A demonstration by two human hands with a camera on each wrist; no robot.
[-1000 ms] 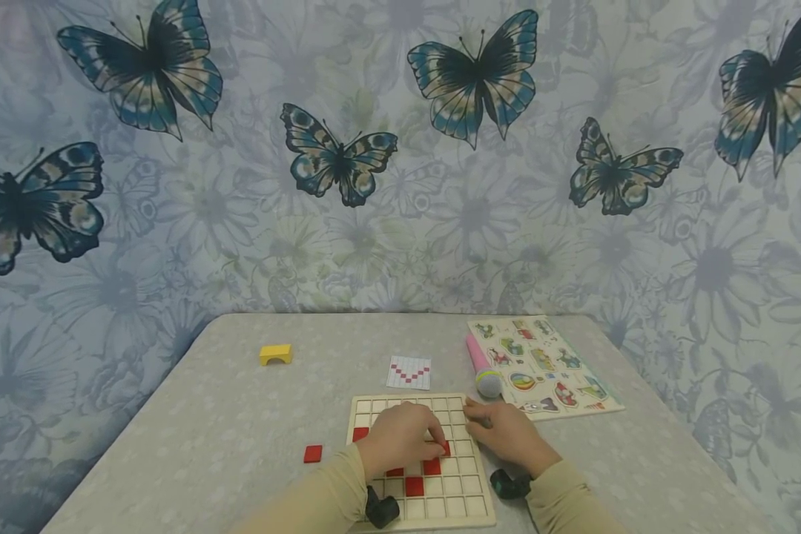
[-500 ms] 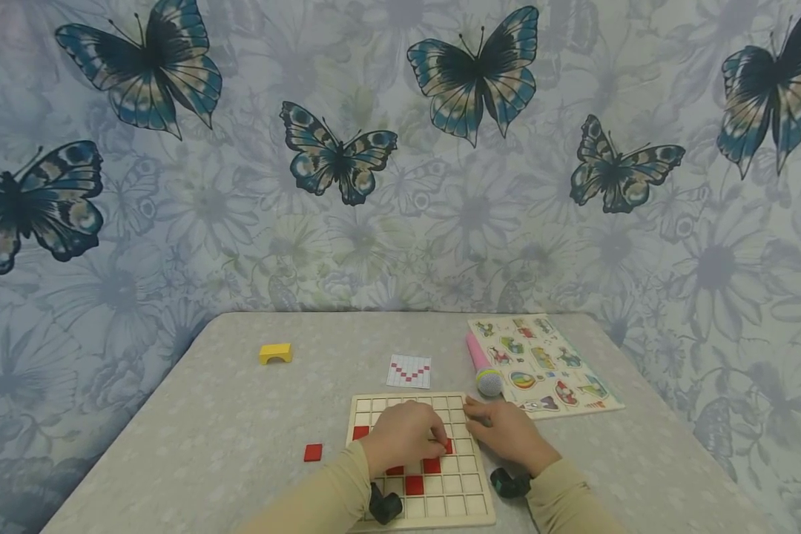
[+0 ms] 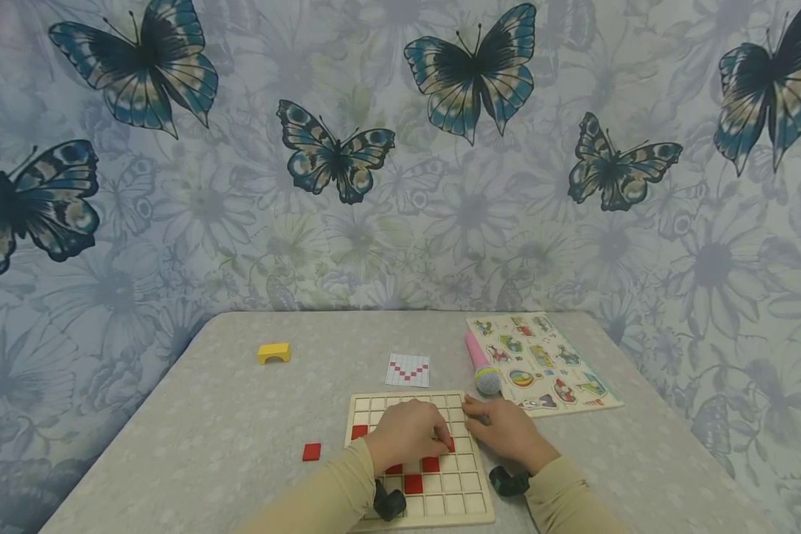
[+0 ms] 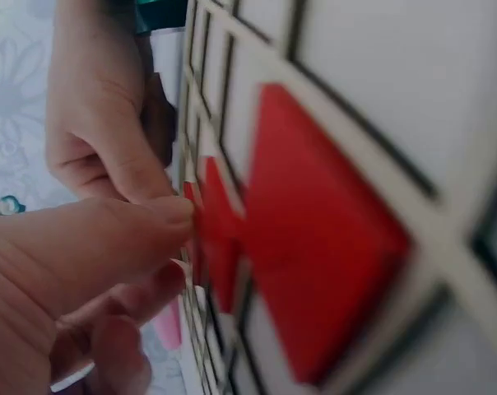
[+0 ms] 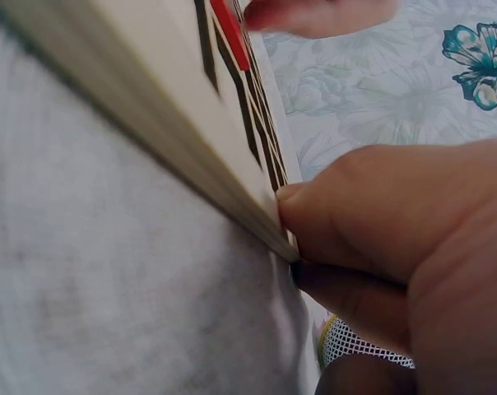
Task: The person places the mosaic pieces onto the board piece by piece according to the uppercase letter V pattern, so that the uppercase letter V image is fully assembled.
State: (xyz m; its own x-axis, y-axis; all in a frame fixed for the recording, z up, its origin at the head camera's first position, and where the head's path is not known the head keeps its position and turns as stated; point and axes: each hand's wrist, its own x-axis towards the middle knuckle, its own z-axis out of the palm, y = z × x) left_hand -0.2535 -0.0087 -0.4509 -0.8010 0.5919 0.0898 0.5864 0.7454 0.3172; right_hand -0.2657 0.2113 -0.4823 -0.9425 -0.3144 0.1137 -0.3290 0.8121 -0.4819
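Note:
My left hand (image 3: 407, 434) reaches over the wooden grid board (image 3: 463, 504), thumb and fingers pinching a red square tile (image 3: 451, 445) near the board's right side. The left wrist view shows the thumb tip against that tile's edge, with other red tiles (image 4: 314, 239) lying in cells closer to the camera. My right hand (image 3: 507, 434) grips the board's far right corner. Its thumb (image 5: 302, 206) lies on the top face in the right wrist view, a finger lower at the edge. Part of the grid is hidden under the left hand and sleeve.
One loose red tile (image 3: 311, 452) lies left of the board. Behind the board is a small pattern card (image 3: 408, 370). A pink toy microphone (image 3: 486, 374) touches a picture puzzle board (image 3: 547, 363) at the right. A yellow arch block (image 3: 274, 353) stands back left.
My left hand has shifted slightly to the right over the board with the red tile. The right hand stays at the board's corner.

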